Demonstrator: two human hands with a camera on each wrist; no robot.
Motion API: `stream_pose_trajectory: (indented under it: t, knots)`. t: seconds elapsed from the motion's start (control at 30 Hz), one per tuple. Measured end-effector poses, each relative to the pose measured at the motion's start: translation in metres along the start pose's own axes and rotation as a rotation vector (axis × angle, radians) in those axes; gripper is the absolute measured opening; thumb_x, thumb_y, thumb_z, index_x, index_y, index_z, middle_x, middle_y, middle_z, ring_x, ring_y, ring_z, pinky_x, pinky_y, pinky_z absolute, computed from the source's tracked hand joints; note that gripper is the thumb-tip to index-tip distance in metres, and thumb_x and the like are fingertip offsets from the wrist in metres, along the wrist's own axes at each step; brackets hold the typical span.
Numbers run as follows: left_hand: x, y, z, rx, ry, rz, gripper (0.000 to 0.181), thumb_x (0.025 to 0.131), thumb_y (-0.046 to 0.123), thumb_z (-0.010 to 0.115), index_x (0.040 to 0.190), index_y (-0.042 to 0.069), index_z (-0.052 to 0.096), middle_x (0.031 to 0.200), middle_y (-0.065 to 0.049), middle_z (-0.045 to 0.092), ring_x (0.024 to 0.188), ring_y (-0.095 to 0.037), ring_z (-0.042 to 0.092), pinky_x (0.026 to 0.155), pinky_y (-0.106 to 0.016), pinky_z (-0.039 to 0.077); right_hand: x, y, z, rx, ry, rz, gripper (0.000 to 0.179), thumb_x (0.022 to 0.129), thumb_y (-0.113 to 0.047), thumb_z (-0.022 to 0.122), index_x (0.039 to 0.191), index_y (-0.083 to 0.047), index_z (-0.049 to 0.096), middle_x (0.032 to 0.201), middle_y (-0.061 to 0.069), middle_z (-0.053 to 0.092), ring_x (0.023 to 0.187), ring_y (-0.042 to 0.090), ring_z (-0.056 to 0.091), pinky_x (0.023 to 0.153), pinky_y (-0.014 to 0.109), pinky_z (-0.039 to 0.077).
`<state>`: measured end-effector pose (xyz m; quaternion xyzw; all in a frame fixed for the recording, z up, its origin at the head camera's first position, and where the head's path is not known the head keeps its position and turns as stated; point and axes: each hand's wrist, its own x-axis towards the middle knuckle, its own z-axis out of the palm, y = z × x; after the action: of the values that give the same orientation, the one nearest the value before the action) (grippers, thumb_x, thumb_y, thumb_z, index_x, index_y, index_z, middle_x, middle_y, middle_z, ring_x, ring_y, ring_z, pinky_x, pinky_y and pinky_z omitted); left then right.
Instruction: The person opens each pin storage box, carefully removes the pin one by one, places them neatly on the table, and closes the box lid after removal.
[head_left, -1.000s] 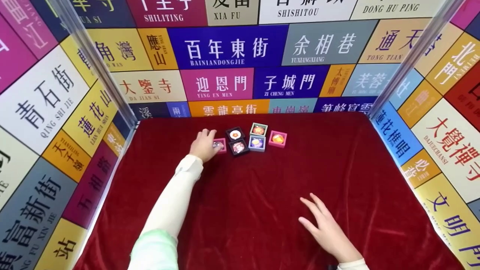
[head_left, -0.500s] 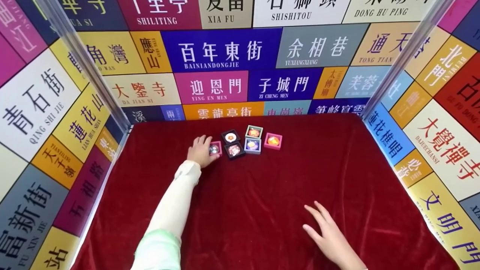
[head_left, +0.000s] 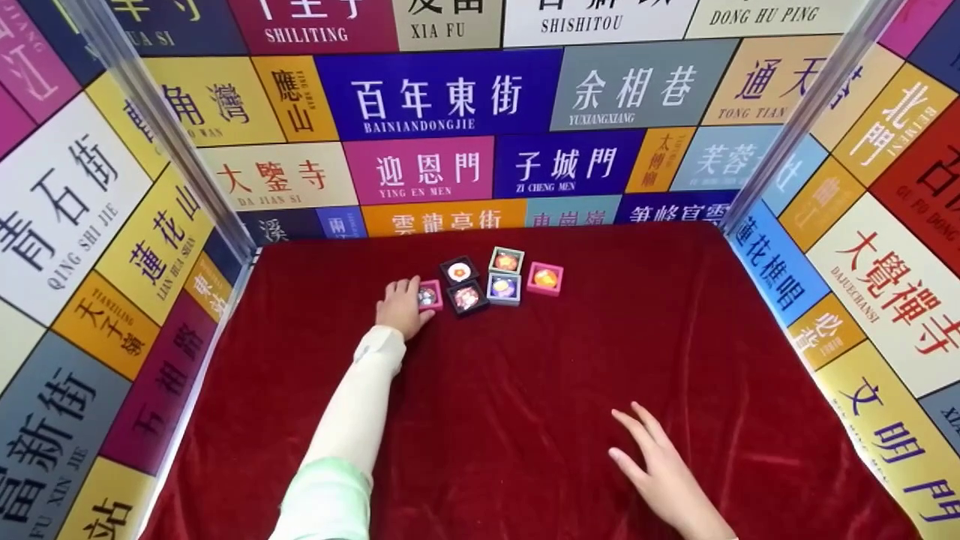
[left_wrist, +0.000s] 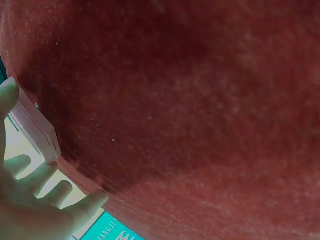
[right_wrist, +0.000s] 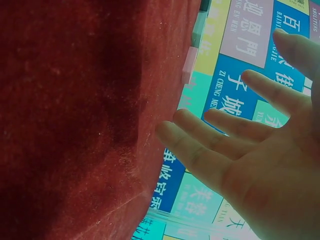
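Note:
My left hand (head_left: pixel 401 307) is at the left end of a cluster of small square boxes, its thumb and fingers at the edges of a pink box (head_left: pixel 429 295) with a dark patterned centre. In the left wrist view, that hand (left_wrist: pixel 40 205) has its thumb at one end of the pink box (left_wrist: pixel 35 125) and a fingertip at the other. To its right sit two black boxes, the nearer (head_left: pixel 466 298) and the farther (head_left: pixel 458 271). My right hand (head_left: pixel 664 469) hovers over the cloth at front right, fingers apart and holding nothing; its palm (right_wrist: pixel 270 165) shows in the right wrist view.
A green box (head_left: pixel 506 260) and a blue-grey box (head_left: pixel 504 289) stand right of the black pair, with another pink box (head_left: pixel 545 278) beyond. Dark red cloth (head_left: pixel 525 405) covers the table. Sign-printed panels (head_left: pixel 442 97) rise at the back and sides.
My left hand's fingertips have slid slightly nearer along the pink box, uncovering more of it. The boxes keep their layout. My right hand stays nearly still while the head view shifts a little.

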<state>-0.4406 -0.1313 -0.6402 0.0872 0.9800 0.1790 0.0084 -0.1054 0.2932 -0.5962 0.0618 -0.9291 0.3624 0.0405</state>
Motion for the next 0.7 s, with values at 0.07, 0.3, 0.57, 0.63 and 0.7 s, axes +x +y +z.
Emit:
stream_pose_trajectory:
  t: [0.07, 0.3, 0.57, 0.63, 0.7]
  knots:
    - [0.000, 0.001, 0.000, 0.015, 0.021, 0.006, 0.083, 0.100, 0.039, 0.080, 0.166, 0.007, 0.040, 0.158, -0.023, 0.049, 0.148, -0.043, 0.039, 0.104, -0.068, 0.047, 0.001, 0.001, 0.001, 0.000, -0.002, -0.001, 0.058, 0.103, -0.018, 0.076, 0.157, -0.012, 0.057, 0.168, 0.025, 0.037, 0.148, 0.051, 0.043, 0.110, 0.073, 0.040]
    - [-0.001, 0.002, -0.003, 0.004, 0.023, 0.008, 0.081, 0.100, 0.040, 0.078, 0.164, 0.006, 0.043, 0.155, -0.022, 0.051, 0.144, -0.043, 0.043, 0.103, -0.067, 0.048, 0.003, 0.003, 0.004, 0.007, -0.003, -0.006, 0.058, 0.103, -0.016, 0.077, 0.156, -0.009, 0.057, 0.167, 0.027, 0.038, 0.149, 0.051, 0.043, 0.111, 0.072, 0.040]
    - [-0.004, -0.001, -0.012, -0.050, 0.048, 0.004, 0.081, 0.099, 0.043, 0.076, 0.163, 0.005, 0.044, 0.156, -0.019, 0.052, 0.143, -0.040, 0.043, 0.104, -0.063, 0.049, 0.007, 0.004, 0.005, 0.020, -0.019, -0.014, 0.058, 0.104, -0.017, 0.076, 0.157, -0.009, 0.056, 0.168, 0.026, 0.036, 0.151, 0.050, 0.040, 0.113, 0.072, 0.038]
    - [-0.006, 0.000, -0.015, -0.066, 0.069, 0.010, 0.080, 0.099, 0.042, 0.076, 0.163, 0.005, 0.045, 0.156, -0.019, 0.052, 0.142, -0.040, 0.044, 0.103, -0.062, 0.050, 0.008, 0.005, 0.005, 0.025, -0.022, -0.016, 0.058, 0.104, -0.017, 0.075, 0.158, -0.008, 0.055, 0.169, 0.026, 0.035, 0.151, 0.050, 0.039, 0.114, 0.071, 0.037]
    - [-0.009, 0.002, -0.018, -0.092, 0.090, 0.022, 0.079, 0.099, 0.040, 0.077, 0.163, 0.005, 0.045, 0.156, -0.019, 0.051, 0.141, -0.040, 0.044, 0.104, -0.061, 0.050, 0.009, 0.004, 0.005, 0.029, -0.024, -0.017, 0.058, 0.104, -0.017, 0.075, 0.158, -0.009, 0.055, 0.169, 0.026, 0.034, 0.152, 0.049, 0.038, 0.114, 0.071, 0.037]
